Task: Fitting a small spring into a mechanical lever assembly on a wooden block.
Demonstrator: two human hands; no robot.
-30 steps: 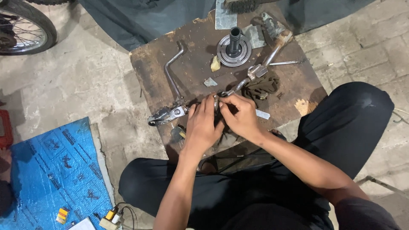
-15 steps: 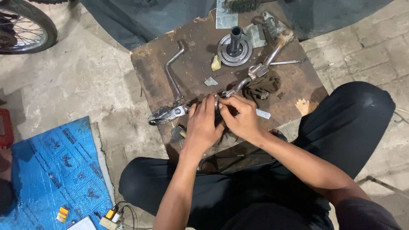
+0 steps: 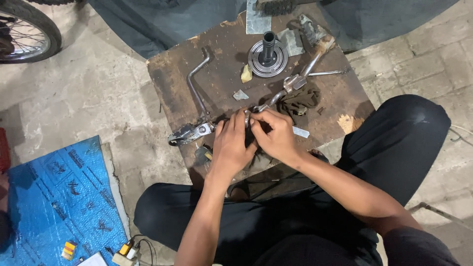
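Metal part [image 3: 248, 118], small, perhaps ring-shaped, left hand [image 3: 231, 148] and right hand [image 3: 277, 135] grip grasping it

Repair workshop — greasy metal parts [image 3: 268, 54], wheel [image 3: 27, 29]

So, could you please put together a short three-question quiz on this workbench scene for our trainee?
1. True or false: both hands meet at the near end of the long metal lever on the wooden board.
2. Which thing stands upright near the far edge of the board? A) the round hub with a dark shaft B) a paint tin C) a glass bottle
3. Fill in: the dark crumpled ____ lies beside the lever, right of the hands.

Key: 1 true; 2 A; 3 rag.
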